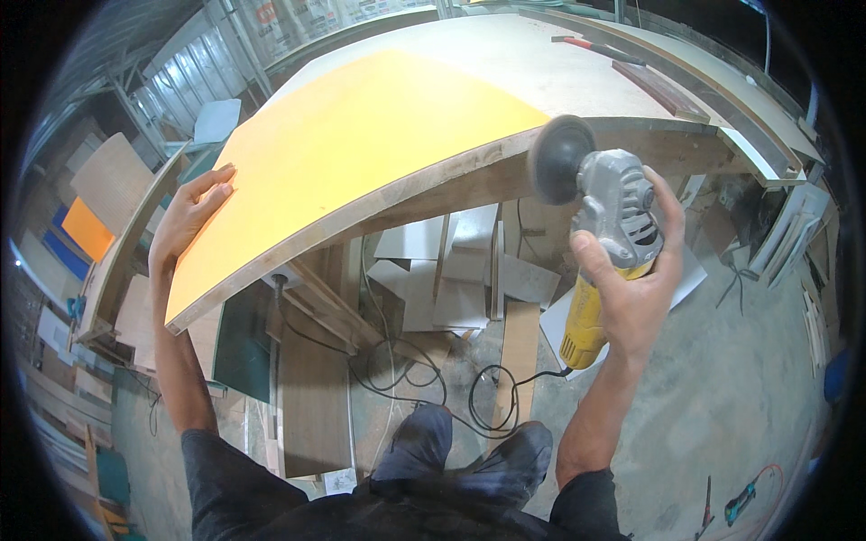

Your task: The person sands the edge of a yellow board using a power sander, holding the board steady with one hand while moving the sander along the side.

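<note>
My right hand [631,279] is wrapped round a yellow and grey angle grinder [591,316]. Its round disc [559,160], blurred as if spinning, is at the near right corner of a yellow-faced board [361,135]; whether it touches the edge I cannot tell. The board lies on a pale worktable [433,43], its near edge showing bare wood. At the board's left side my left hand [194,207] rests with the thumb on the yellow face and its other fingers along the edge, partly hidden. A black power cord [516,397] trails from the grinder's lower end.
On the table's far right lie a red-and-black hand tool [600,50] and a brown wood strip [660,90]. White panel offcuts [460,288] lean and lie beneath the table. Cord loops cross the floor near my legs. Another tool [740,502] sits on the floor at lower right.
</note>
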`<action>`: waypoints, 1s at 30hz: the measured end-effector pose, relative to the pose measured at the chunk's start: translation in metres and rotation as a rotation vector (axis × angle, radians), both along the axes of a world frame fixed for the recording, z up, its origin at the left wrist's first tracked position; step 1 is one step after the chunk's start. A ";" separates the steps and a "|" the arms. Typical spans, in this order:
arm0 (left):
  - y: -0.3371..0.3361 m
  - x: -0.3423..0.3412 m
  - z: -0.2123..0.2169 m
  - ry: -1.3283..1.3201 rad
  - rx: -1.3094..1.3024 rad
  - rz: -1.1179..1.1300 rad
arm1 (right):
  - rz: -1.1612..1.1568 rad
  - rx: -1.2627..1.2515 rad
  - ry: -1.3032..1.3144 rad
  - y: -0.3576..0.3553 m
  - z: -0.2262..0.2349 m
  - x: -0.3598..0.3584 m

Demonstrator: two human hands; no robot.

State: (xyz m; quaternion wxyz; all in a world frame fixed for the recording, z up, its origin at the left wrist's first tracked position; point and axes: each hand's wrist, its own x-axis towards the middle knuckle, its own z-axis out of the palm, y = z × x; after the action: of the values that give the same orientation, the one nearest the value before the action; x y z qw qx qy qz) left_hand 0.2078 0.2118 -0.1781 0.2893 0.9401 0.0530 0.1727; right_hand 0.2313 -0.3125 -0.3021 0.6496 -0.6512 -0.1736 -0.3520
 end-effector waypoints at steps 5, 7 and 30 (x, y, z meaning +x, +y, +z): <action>-0.021 -0.005 0.005 -0.012 0.134 0.032 | -0.086 -0.054 -0.062 0.001 -0.005 -0.022; -0.021 -0.008 0.004 -0.017 0.159 0.030 | -0.025 -0.077 -0.117 0.020 -0.004 -0.037; 0.007 0.002 0.000 -0.020 0.194 -0.002 | 0.100 -0.174 -0.227 0.150 -0.007 -0.105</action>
State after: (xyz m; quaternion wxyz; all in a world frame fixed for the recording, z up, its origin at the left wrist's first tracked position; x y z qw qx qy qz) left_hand 0.2093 0.2189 -0.1779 0.1976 0.9619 0.0323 0.1863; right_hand 0.1261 -0.1622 -0.3094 0.5838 -0.6515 -0.3079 -0.3740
